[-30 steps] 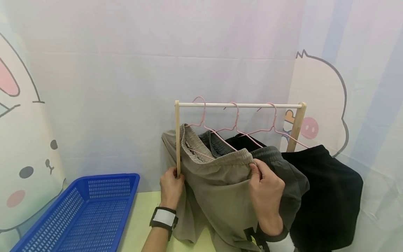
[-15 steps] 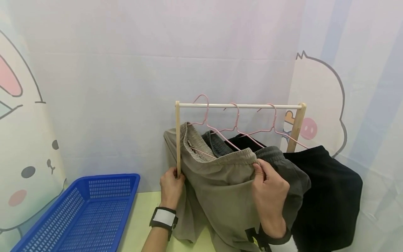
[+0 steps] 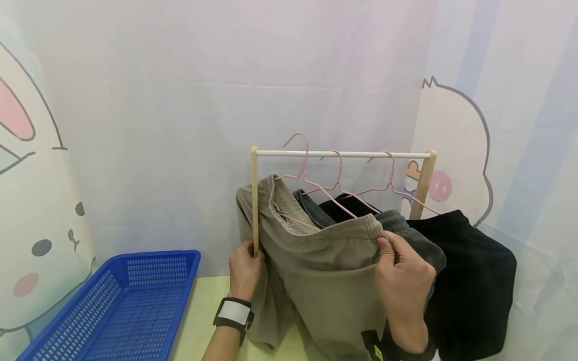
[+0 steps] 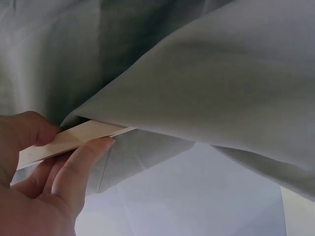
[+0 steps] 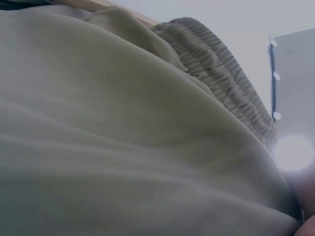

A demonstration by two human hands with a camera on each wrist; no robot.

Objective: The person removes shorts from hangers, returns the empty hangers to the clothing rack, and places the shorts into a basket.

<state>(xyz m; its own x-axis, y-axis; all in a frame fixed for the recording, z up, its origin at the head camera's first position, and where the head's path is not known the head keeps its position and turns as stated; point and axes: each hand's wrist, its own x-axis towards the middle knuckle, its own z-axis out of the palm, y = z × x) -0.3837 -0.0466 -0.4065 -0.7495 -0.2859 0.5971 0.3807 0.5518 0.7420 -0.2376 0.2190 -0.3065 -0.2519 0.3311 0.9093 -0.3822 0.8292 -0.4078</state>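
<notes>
Khaki elastic-waist pants hang on a pink hanger at the left end of a small clothes rack. My right hand pinches the right side of their waistband. The hanger's hook rises above the rail, its tip clear of the bar; whether the hook still touches the rail I cannot tell. My left hand grips the rack's left wooden post. In the left wrist view, thumb and fingers pinch that post beside the khaki cloth.
Dark grey pants and black pants hang behind on pink hangers, farther right. A blue plastic basket stands on the pale yellow table at left. A cartoon-printed curtain stands behind the rack.
My right hand has drawn the khaki pants and their hanger to the right. The hook has risen, its tip now above the rail. My left hand stays on the post.
</notes>
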